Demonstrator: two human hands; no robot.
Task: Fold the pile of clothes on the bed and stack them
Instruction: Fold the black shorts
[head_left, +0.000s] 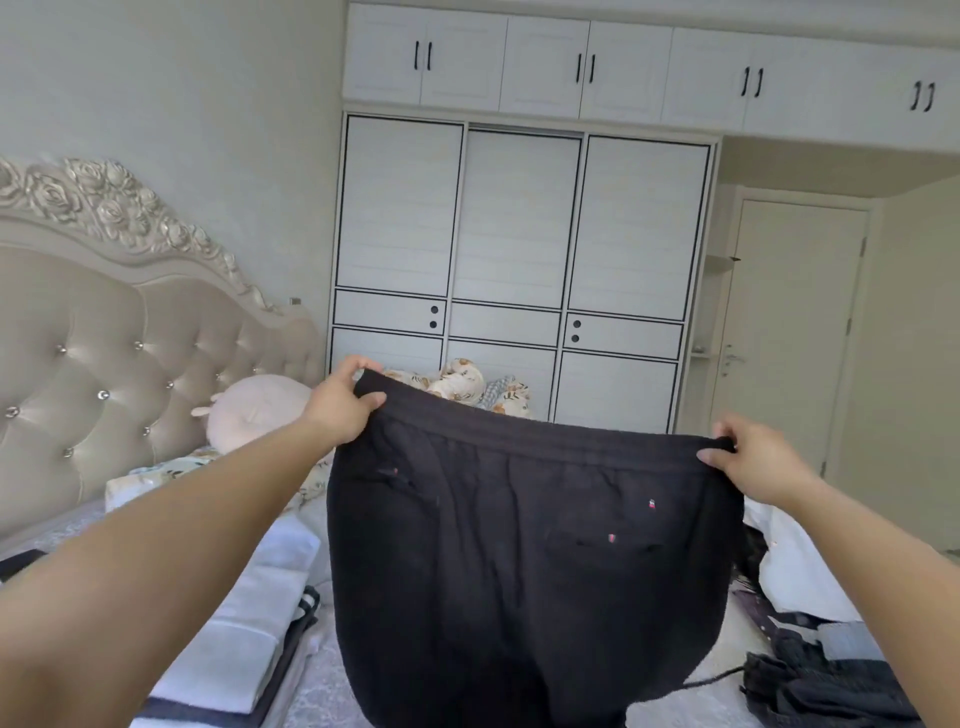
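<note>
Black trousers (519, 545): held up in the air over the bed (322, 696), waistband stretched level, left hand (340, 402) pinching one end of the band and right hand (753, 462) pinching the other, legs hanging out of view below. Risks, as judged: a loose pinch could drop one corner and twist the legs; lowering carelessly could knock the folded stack (244, 623) at left or drag in the unfolded dark clothes (810, 680) at right.

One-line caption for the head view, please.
Both hands, left and right, hold black trousers up by the waistband above the bed.
</note>
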